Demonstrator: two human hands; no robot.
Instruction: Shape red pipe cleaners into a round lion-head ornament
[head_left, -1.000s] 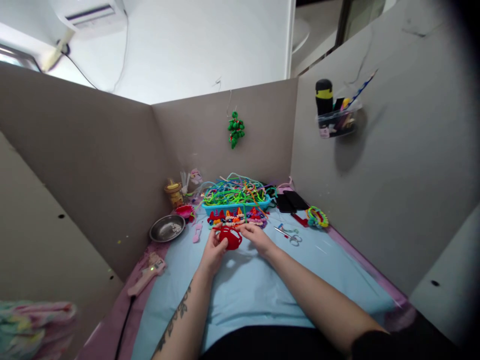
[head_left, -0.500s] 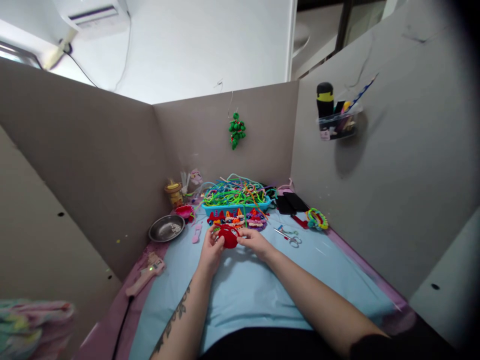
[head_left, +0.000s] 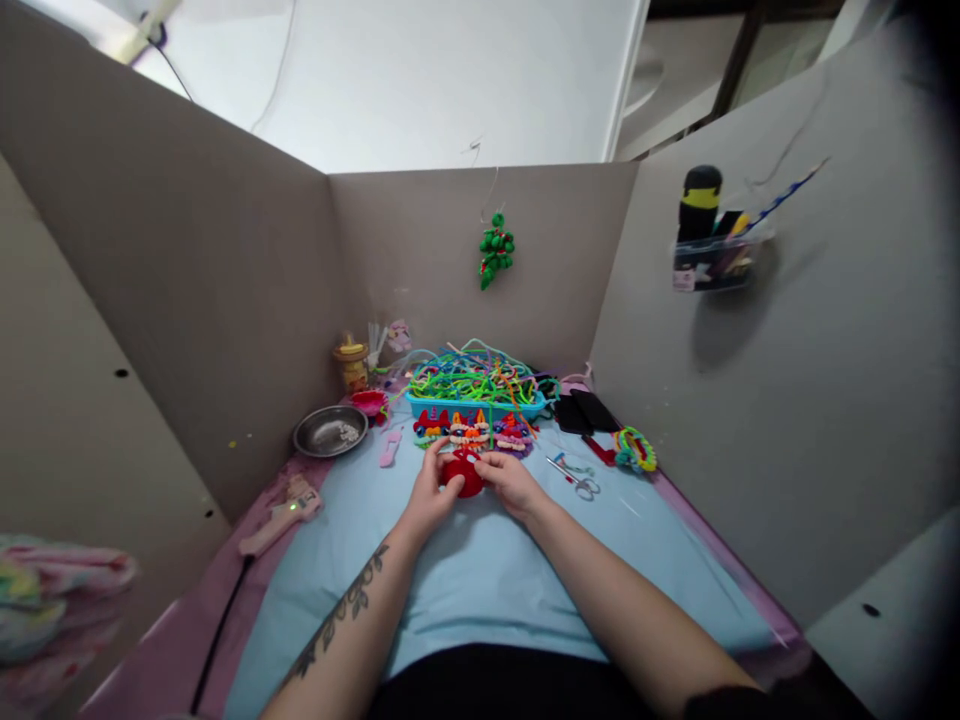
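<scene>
Between my two hands, above the blue cloth, is a round red craft piece (head_left: 466, 478) that looks fuzzy, with thin red loops at its top. My left hand (head_left: 436, 490) grips its left side, thumb on the front. On the right edge, my right hand (head_left: 510, 482) pinches it with thumb and fingers. Just beyond the hands lie several colourful fuzzy figures: a red and blue one (head_left: 431, 425), an orange and white one (head_left: 470, 430) and a purple one (head_left: 513, 433). Finer detail of the red piece is hidden by my fingers.
A blue basket (head_left: 450, 408) heaped with pipe cleaners stands at the back. Scissors (head_left: 576, 480), dark phones (head_left: 589, 412) and a yellow-green coil (head_left: 636, 450) lie right. Left are a metal bowl (head_left: 307, 437), a pink clip-like piece (head_left: 389, 449) and a corded glue gun (head_left: 281, 522). Grey partitions surround the table.
The head view has tilted down and shifted slightly left. The red piece has turned, its open loops now showing less, and my left fingers reach further over its top.
</scene>
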